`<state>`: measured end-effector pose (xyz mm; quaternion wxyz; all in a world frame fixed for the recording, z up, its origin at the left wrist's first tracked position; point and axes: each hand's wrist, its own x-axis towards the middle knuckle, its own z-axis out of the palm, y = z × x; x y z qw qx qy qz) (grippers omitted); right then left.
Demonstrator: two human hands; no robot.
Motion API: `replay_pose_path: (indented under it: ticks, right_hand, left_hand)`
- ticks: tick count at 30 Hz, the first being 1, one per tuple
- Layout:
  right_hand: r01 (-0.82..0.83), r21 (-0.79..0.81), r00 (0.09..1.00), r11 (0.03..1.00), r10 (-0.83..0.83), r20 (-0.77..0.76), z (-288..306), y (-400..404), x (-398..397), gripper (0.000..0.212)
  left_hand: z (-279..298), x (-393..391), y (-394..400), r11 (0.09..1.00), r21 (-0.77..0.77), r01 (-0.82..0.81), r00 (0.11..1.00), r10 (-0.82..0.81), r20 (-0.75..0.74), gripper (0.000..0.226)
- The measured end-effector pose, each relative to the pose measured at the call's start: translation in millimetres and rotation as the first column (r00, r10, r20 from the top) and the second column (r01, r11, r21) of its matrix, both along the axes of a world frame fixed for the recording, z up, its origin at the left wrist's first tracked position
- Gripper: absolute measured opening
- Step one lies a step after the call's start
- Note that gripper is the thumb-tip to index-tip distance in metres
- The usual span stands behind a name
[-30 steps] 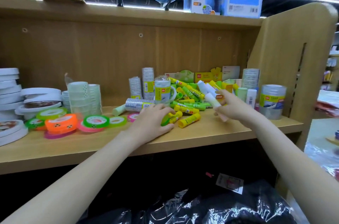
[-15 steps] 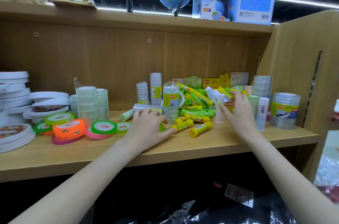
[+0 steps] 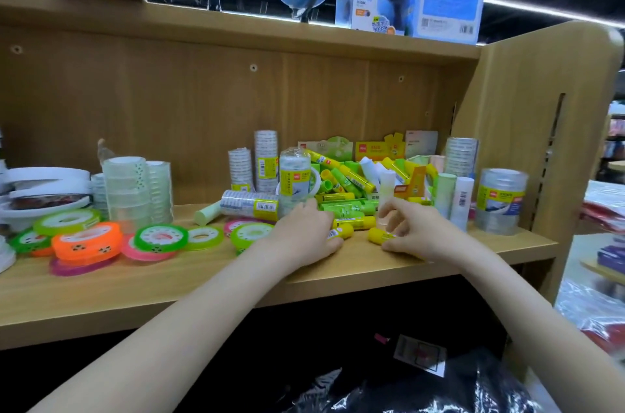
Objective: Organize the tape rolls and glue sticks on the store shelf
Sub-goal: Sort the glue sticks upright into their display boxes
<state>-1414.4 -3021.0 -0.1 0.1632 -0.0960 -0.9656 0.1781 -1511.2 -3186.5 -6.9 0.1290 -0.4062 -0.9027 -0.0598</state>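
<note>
Two hands were down on the shelf at the centre of the frame, both at the near edge of the glue stick pile. Your right hand had its fingers curled around a yellow glue stick, thumb under its near side and fingertips over the top. That stick lay flat, its long axis running roughly left to right across the picture, its free end poking out to the left of your fingers. Your left hand rested just to the left of it, fingers loosely bent over a second yellow stick; whether they actually gripped it you couldn't tell from this view.

Everything loose lay between your hands or directly behind them, so the right hand was the nearer one for the stick it held, and the upright sticks stood just to its right. I judged the next move turned on lifting that stick end-up. Coloured tape rolls sat well apart at the left of the frame, untouched.
</note>
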Motion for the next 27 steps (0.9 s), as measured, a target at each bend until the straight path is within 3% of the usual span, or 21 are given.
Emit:
replay_pose_path:
  ticks: [3,6,8,21,23,25,27]
  right_hand:
    - [0.083,0.001,0.989,0.997,-0.082,-0.124,3.0,11.6,2.5,0.033]
    - [0.145,-0.23,0.911,0.962,-0.221,-0.348,6.9,24.6,-0.8,0.032]
    - [0.165,-0.289,0.871,0.943,-0.277,-0.407,5.9,32.8,-8.4,0.038]
    - [0.332,-0.019,0.853,0.943,-0.309,-0.421,1.3,41.5,-38.8,0.038]
    - [0.368,0.096,0.803,0.925,-0.264,-0.534,4.0,32.9,-30.9,0.035]
    - [0.299,0.176,0.79,0.938,-0.14,-0.598,8.0,17.0,-25.4,0.026]
    - [0.086,0.23,0.894,0.969,0.027,-0.448,6.6,3.6,-29.5,0.027]
  left_hand:
    - [-4.0,-2.9,1.9,1.0,0.014,0.025,1.0,-0.025,0.009,0.041]
    - [-7.4,-6.1,3.6,0.998,0.05,0.033,0.999,-0.033,0.002,0.04]
    - [-8.2,-7.9,4.1,0.997,0.064,0.036,0.999,-0.036,-0.004,0.04]
    - [-9.0,-12.7,1.4,0.995,0.065,0.075,0.997,-0.073,-0.021,0.04]
    - [-9.0,-13.4,0.5,0.994,0.066,0.085,0.996,-0.084,-0.018,0.04]
    - [-8.4,-13.6,-1.2,0.992,0.069,0.102,0.995,-0.102,-0.014,0.039]
    - [-6.7,-13.4,-3.3,0.991,0.07,0.116,0.993,-0.115,-0.015,0.038]
